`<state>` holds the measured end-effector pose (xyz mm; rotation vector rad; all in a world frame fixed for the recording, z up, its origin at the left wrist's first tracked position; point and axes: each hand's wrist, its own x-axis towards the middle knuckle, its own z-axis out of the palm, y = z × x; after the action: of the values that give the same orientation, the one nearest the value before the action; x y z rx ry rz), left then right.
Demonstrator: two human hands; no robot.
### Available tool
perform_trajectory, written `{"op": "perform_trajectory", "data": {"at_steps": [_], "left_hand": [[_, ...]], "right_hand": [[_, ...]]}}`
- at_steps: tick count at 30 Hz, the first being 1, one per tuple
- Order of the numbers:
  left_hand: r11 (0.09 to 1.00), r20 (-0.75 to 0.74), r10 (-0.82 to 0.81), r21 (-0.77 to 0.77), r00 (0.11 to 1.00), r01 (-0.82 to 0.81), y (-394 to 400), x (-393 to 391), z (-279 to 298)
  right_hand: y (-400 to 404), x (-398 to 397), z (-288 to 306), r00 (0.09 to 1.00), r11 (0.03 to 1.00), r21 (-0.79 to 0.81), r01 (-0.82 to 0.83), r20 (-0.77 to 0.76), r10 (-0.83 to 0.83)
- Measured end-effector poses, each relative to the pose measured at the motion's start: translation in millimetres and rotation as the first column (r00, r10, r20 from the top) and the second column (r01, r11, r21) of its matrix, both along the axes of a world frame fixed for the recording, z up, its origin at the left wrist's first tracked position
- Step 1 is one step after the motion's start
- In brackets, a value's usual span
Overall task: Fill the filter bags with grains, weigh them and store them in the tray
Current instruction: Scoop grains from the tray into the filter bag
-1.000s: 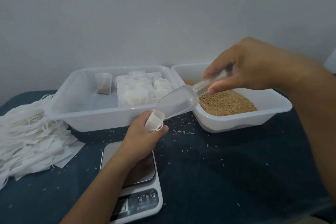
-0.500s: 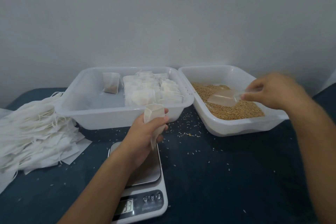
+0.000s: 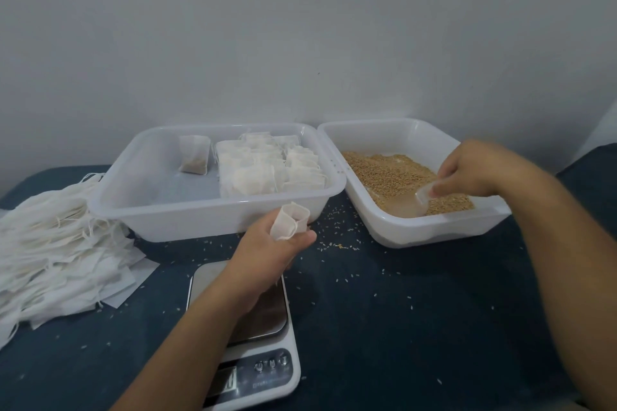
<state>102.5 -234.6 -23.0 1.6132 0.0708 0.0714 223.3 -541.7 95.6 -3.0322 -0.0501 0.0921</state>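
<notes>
Left hand (image 3: 267, 253): centre of the frame, above the scale — fingers and thumb curled round an open-mouthed filter bag (image 3: 289, 221), gripping it upright with its mouth gaping toward the top.
Right hand (image 3: 474, 170): right of the frame, down inside the grain tray, fingers pinching the handle of a clear scoop (image 3: 412, 203); the hand is motion-blurred.
Scoop: bowl low in the grains (image 3: 384, 173) at the near side of the tray, its tip pointing lower left.
Grain tray (image 3: 444, 233): white, right of centre, brown grains spread over its floor.
Storage tray (image 3: 200, 220): white, centre left, touching or just beside the grain tray — a cluster of filled bags (image 3: 267, 170) packed on its right side, one lone bag (image 3: 194, 155) standing toward the back left.
Scale (image 3: 253, 360): bottom centre, steel platter partly hidden under the left forearm; display not readable.
Empty bags (image 3: 56, 243): a loose white heap with strings, left edge of the frame.
Tabletop (image 3: 417, 327): dark blue, speckled with stray grains.
</notes>
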Motion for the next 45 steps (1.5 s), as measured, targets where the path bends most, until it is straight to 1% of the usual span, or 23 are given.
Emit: {"op": "perform_trajectory", "data": {"at_steps": [2,7,11,16,18,20,22,23,24,26,27,28,29,30,31,33,34,35,36,37,38,42,45], "left_hand": [[0.999,0.002,0.005,0.032,1.000,-0.005,1,0,-1],[0.999,0.019,0.022,0.046,1.000,-0.023,2,1,-5],[0.997,0.029,0.024,0.077,0.999,-0.027,0,2,-6],[0.996,0.032,0.045,0.071,0.998,-0.047,0,0,-4],[0.998,0.017,0.040,0.050,0.999,-0.041,1,-1,-1],[0.999,-0.016,0.017,-0.030,1.000,-0.017,1,-3,3],[0.972,-0.065,-0.031,-0.234,0.997,0.015,0,-4,8],[0.926,-0.084,-0.064,-0.377,0.994,0.028,0,-3,10],[0.853,-0.097,-0.106,-0.520,0.990,0.040,2,-3,11],[0.691,-0.103,-0.180,-0.721,0.978,0.051,8,-4,15],[0.630,-0.099,-0.205,-0.774,0.974,0.053,11,-5,16],[0.595,-0.091,-0.220,-0.801,0.971,0.059,13,-6,16],[0.596,-0.084,-0.224,-0.800,0.971,0.068,15,-7,17],[0.639,-0.082,-0.213,-0.765,0.974,0.075,15,-8,18],[0.718,-0.083,-0.185,-0.692,0.979,0.077,14,-8,18],[0.893,-0.069,-0.094,-0.447,0.993,0.054,11,-7,17],[0.953,-0.059,-0.038,-0.302,0.998,0.018,10,-7,16],[0.987,-0.043,0.023,-0.158,0.999,-0.029,9,-6,15],[0.997,-0.012,0.074,-0.030,0.997,-0.074,9,-5,13],[0.993,0.030,0.102,0.063,0.994,-0.103,9,-4,11],[0.986,0.070,0.111,0.116,0.991,-0.119,9,-3,9],[0.975,0.141,0.120,0.168,0.983,-0.143,9,-1,6],[0.971,0.163,0.120,0.186,0.979,-0.150,8,-1,5]], "right_hand": [[8,2,-13,1.000,0.998,0.060,0.007,0.017,-0.008],[5,-3,-29,0.992,0.973,0.222,0.063,0.096,-0.086],[-1,-15,-28,0.966,0.967,0.236,0.099,0.211,-0.150],[5,-27,-41,0.929,0.925,0.370,0.092,0.302,-0.214],[7,-29,-49,0.918,0.888,0.454,0.066,0.321,-0.232],[9,-32,-57,0.904,0.818,0.574,0.023,0.338,-0.262],[13,-36,-61,0.888,0.716,0.697,-0.039,0.353,-0.295],[16,-38,-61,0.886,0.654,0.753,-0.074,0.351,-0.304],[20,-41,-60,0.889,0.589,0.800,-0.115,0.347,-0.298],[28,-48,-55,0.905,0.478,0.854,-0.205,0.352,-0.239],[31,-52,-51,0.913,0.439,0.865,-0.244,0.358,-0.197],[33,-56,-48,0.918,0.412,0.868,-0.278,0.366,-0.151],[35,-59,-44,0.922,0.397,0.865,-0.308,0.374,-0.099],[36,-63,-40,0.925,0.394,0.857,-0.333,0.378,-0.041],[37,-66,-36,0.926,0.397,0.847,-0.354,0.377,0.021],[40,-73,-27,0.921,0.411,0.825,-0.387,0.365,0.136],[40,-75,-23,0.916,0.429,0.809,-0.402,0.358,0.183],[39,-78,-18,0.910,0.459,0.787,-0.413,0.349,0.222],[37,-80,-12,0.908,0.494,0.762,-0.419,0.335,0.253],[35,-82,-7,0.908,0.526,0.740,-0.418,0.315,0.278],[34,-84,-1,0.908,0.557,0.720,-0.415,0.294,0.297],[32,-89,18,0.902,0.694,0.577,-0.430,0.234,0.364],[36,-91,28,0.895,0.732,0.518,-0.443,0.212,0.392]]}}
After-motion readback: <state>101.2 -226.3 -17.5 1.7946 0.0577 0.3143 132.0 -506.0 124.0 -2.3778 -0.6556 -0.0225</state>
